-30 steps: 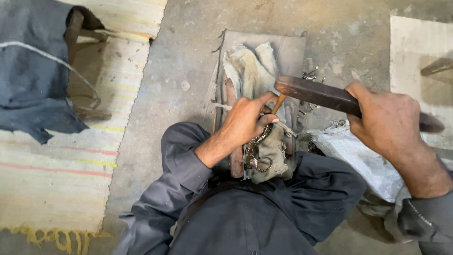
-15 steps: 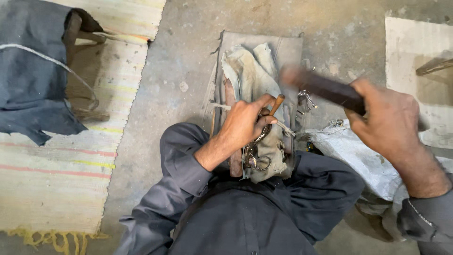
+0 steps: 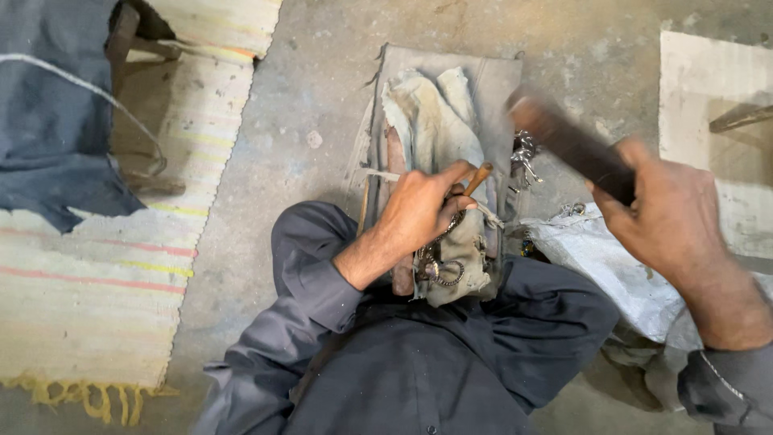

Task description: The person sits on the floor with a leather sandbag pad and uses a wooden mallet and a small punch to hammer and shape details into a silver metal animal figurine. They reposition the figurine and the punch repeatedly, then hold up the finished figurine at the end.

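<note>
My left hand (image 3: 423, 211) grips a thin rod-like tool with a brown tip (image 3: 477, 179), pressed against metal chain links (image 3: 439, 262) that lie on a dirty cloth (image 3: 439, 133) over a flat grey block (image 3: 491, 80). My right hand (image 3: 672, 221) is closed around a dark, heavy bar (image 3: 564, 141), raised and motion-blurred above and to the right of the block. More chain (image 3: 525, 155) hangs at the block's right edge. My knees in dark grey trousers frame the work.
A striped woven mat (image 3: 97, 290) covers the floor at left, with a dark blue garment (image 3: 52, 121) on it. A white woven sack (image 3: 612, 270) lies by my right leg. A pale slab (image 3: 708, 97) sits at far right on the concrete floor.
My right hand has lifted the dark bar up and away to the right from the rod's tip. My left hand has kept its grip in place.
</note>
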The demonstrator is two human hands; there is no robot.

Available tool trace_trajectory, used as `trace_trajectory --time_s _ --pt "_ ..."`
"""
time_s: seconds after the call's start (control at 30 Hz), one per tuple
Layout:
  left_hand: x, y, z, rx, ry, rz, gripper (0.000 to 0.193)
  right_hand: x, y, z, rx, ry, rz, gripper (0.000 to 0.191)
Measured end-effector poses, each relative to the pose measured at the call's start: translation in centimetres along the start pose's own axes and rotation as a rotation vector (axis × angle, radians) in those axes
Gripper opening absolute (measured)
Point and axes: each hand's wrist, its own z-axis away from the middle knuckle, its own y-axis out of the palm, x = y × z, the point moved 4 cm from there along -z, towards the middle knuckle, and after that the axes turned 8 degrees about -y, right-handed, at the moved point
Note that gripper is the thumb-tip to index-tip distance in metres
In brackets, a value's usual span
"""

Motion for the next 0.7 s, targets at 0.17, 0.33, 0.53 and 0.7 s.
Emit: trace_trajectory --time_s 0.17,0.33,0.53,0.7 --pt "-0.1 0.0 0.0 0.019 -0.023 -0.071 0.035 -0.9 0.4 0.6 -0.046 0.039 -0.04 0.03" --pt "-0.1 -0.3 0.2 -0.005 0.008 -0.054 0.037 -0.8 0.5 1.1 -0.06 -0.065 0.081 0.036" --pt "-0.1 -0.1 0.4 0.01 0.008 -0.099 0.033 0.1 0.4 1.0 -0.029 -0.121 0.126 0.032" --pt "0.0 -0.2 0.6 -0.008 0.023 -0.085 0.033 1.0 -0.4 1.0 -0.07 -0.116 0.117 0.03"
